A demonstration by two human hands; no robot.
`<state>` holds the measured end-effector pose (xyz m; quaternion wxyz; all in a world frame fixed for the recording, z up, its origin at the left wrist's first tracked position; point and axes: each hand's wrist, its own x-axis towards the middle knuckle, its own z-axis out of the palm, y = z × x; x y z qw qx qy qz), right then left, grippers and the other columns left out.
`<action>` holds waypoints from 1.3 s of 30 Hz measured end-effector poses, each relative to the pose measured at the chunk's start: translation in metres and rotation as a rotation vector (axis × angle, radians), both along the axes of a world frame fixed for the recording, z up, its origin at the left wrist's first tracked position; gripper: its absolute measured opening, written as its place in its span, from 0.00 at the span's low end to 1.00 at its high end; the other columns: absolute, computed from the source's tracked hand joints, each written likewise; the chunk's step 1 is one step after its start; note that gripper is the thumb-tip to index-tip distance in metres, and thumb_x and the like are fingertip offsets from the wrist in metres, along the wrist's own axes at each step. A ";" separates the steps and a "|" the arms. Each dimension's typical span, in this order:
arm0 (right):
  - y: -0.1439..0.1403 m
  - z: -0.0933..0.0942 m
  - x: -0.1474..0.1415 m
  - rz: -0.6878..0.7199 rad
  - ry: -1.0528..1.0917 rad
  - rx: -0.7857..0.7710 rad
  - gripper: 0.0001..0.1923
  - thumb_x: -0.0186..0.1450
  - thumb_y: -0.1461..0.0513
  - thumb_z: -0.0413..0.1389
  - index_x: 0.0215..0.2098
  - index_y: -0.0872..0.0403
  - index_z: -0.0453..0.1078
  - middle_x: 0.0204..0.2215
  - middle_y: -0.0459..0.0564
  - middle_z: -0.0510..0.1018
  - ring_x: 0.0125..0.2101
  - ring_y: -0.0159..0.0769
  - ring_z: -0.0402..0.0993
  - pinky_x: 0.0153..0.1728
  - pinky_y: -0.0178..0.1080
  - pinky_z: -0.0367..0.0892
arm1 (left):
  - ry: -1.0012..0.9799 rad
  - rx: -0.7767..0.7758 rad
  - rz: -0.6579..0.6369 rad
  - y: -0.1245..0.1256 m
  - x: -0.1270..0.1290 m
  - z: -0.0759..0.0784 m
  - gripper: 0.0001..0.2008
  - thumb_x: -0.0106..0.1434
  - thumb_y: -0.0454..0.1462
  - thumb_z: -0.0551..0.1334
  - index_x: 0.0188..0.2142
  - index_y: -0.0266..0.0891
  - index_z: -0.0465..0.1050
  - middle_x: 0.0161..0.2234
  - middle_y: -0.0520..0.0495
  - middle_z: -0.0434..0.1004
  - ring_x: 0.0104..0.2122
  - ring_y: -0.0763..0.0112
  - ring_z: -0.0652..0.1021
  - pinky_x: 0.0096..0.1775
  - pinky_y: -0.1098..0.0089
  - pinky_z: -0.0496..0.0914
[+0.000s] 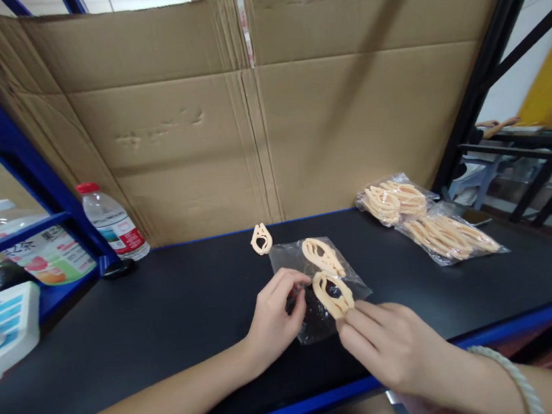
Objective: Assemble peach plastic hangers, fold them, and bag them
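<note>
My right hand [388,340] pinches the lower end of a beige looped plastic piece [349,297], which looks like a folded hanger. The piece lies over a clear plastic bag [357,285]. A second beige folded hanger [322,255] is at the bag's far part; whether it is inside or on top I cannot tell. My left hand [278,310] is at the bag's left side, thumb and fingers curled close together on the film. Beyond the bag, a smaller beige teardrop-shaped piece [261,240] lies alone on the black tabletop [177,304].
Filled clear bags [451,235] of beige pieces lie at the right rear. Cardboard panels [172,126] stand along the back edge. A red-capped bottle [115,222], a black object [118,269] and a white device [8,330] are at left. Another person's hands [498,123] show far right.
</note>
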<state>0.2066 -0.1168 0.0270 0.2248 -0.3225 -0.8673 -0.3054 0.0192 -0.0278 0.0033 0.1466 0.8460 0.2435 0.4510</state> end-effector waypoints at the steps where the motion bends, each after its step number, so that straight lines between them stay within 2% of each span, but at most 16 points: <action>1: 0.007 -0.003 0.000 -0.015 -0.005 0.008 0.12 0.63 0.72 0.46 0.26 0.56 0.64 0.21 0.48 0.68 0.22 0.36 0.63 0.19 0.37 0.54 | 0.000 -0.001 -0.002 0.000 0.000 0.000 0.12 0.61 0.25 0.54 0.41 0.39 0.68 0.36 0.48 0.71 0.32 0.74 0.72 0.35 0.73 0.69; 3: 0.022 -0.011 -0.001 -0.028 -0.019 0.039 0.11 0.64 0.72 0.47 0.27 0.56 0.65 0.21 0.48 0.68 0.22 0.35 0.64 0.18 0.36 0.55 | 0.003 -0.002 -0.005 0.000 0.000 0.000 0.12 0.61 0.25 0.54 0.41 0.39 0.68 0.36 0.48 0.71 0.33 0.73 0.73 0.35 0.72 0.70; 7: 0.044 -0.021 -0.007 -0.013 -0.086 0.075 0.08 0.64 0.71 0.49 0.36 0.62 0.70 0.25 0.53 0.73 0.24 0.38 0.69 0.20 0.36 0.63 | 0.010 0.003 -0.003 0.000 0.000 0.001 0.12 0.61 0.26 0.54 0.41 0.39 0.68 0.37 0.47 0.72 0.33 0.72 0.73 0.36 0.71 0.70; 12: 0.056 -0.030 -0.019 0.001 -0.207 -0.015 0.10 0.64 0.71 0.49 0.40 0.66 0.70 0.32 0.60 0.77 0.32 0.43 0.74 0.29 0.42 0.71 | 0.003 0.006 -0.003 0.000 0.000 0.002 0.11 0.62 0.27 0.54 0.41 0.39 0.68 0.37 0.47 0.72 0.35 0.71 0.74 0.37 0.70 0.71; 17: 0.062 -0.040 -0.026 -0.069 -0.168 -0.042 0.11 0.63 0.69 0.54 0.43 0.66 0.71 0.40 0.65 0.77 0.43 0.49 0.74 0.39 0.45 0.72 | 0.007 -0.008 -0.015 -0.001 0.000 0.003 0.11 0.62 0.26 0.53 0.41 0.39 0.69 0.37 0.46 0.73 0.36 0.70 0.74 0.39 0.70 0.71; 20: 0.055 -0.028 -0.022 -0.076 -0.153 -0.094 0.11 0.62 0.70 0.53 0.43 0.66 0.71 0.40 0.64 0.77 0.42 0.46 0.74 0.39 0.43 0.71 | 0.021 -0.019 -0.019 -0.002 0.000 0.003 0.12 0.62 0.26 0.53 0.41 0.39 0.69 0.37 0.46 0.73 0.38 0.69 0.74 0.40 0.69 0.70; 23: 0.047 0.004 -0.013 0.021 -0.067 -0.255 0.07 0.60 0.70 0.52 0.34 0.61 0.71 0.30 0.54 0.77 0.30 0.38 0.73 0.28 0.37 0.67 | 0.062 -0.039 -0.013 -0.001 -0.001 0.002 0.13 0.60 0.26 0.53 0.42 0.39 0.67 0.37 0.46 0.71 0.36 0.69 0.73 0.38 0.69 0.70; 25: 0.055 0.029 -0.007 0.067 0.077 -0.229 0.09 0.61 0.70 0.49 0.28 0.58 0.69 0.25 0.50 0.74 0.24 0.35 0.69 0.24 0.36 0.63 | 0.107 -0.055 0.004 -0.001 0.000 0.001 0.14 0.58 0.25 0.53 0.41 0.40 0.66 0.36 0.47 0.70 0.34 0.69 0.72 0.37 0.69 0.69; 27: 0.079 0.047 -0.006 0.057 0.177 -0.228 0.10 0.62 0.70 0.47 0.30 0.58 0.69 0.25 0.49 0.73 0.26 0.35 0.69 0.29 0.36 0.63 | 0.154 -0.064 0.032 -0.001 0.000 0.001 0.15 0.56 0.25 0.53 0.41 0.40 0.66 0.37 0.47 0.69 0.33 0.69 0.71 0.37 0.69 0.68; 29: 0.119 0.054 -0.012 0.077 0.170 -0.307 0.12 0.62 0.72 0.46 0.38 0.58 0.70 0.32 0.51 0.76 0.34 0.36 0.71 0.36 0.36 0.65 | 0.189 -0.065 0.051 -0.002 0.000 0.001 0.16 0.55 0.25 0.53 0.41 0.41 0.65 0.37 0.48 0.69 0.34 0.69 0.71 0.38 0.68 0.68; 32: 0.187 0.044 -0.031 0.127 -0.011 -0.412 0.20 0.63 0.75 0.46 0.51 0.58 0.66 0.46 0.55 0.74 0.46 0.39 0.68 0.44 0.38 0.64 | 0.217 -0.065 0.050 -0.002 0.000 0.000 0.17 0.55 0.25 0.53 0.43 0.41 0.65 0.37 0.47 0.70 0.34 0.69 0.71 0.38 0.68 0.68; 35: 0.239 0.026 -0.054 0.094 -0.248 -0.479 0.27 0.64 0.76 0.46 0.60 0.58 0.57 0.58 0.58 0.63 0.58 0.43 0.57 0.51 0.42 0.60 | 0.225 -0.076 0.056 -0.002 -0.001 -0.001 0.17 0.55 0.26 0.53 0.43 0.41 0.65 0.38 0.48 0.70 0.33 0.70 0.71 0.37 0.69 0.68; 37: 0.259 0.018 -0.068 0.081 -0.291 -0.494 0.26 0.64 0.75 0.47 0.59 0.57 0.58 0.59 0.59 0.62 0.60 0.46 0.52 0.50 0.44 0.60 | 0.238 -0.085 0.065 -0.002 -0.002 -0.002 0.18 0.53 0.26 0.53 0.43 0.41 0.65 0.38 0.48 0.71 0.33 0.70 0.71 0.36 0.70 0.68; 39: 0.271 0.015 -0.076 0.077 -0.313 -0.509 0.20 0.64 0.73 0.49 0.54 0.58 0.64 0.54 0.60 0.69 0.57 0.48 0.58 0.47 0.43 0.62 | 0.254 -0.092 0.074 -0.002 -0.003 -0.002 0.19 0.52 0.26 0.53 0.43 0.41 0.65 0.37 0.48 0.70 0.32 0.70 0.71 0.35 0.70 0.68</action>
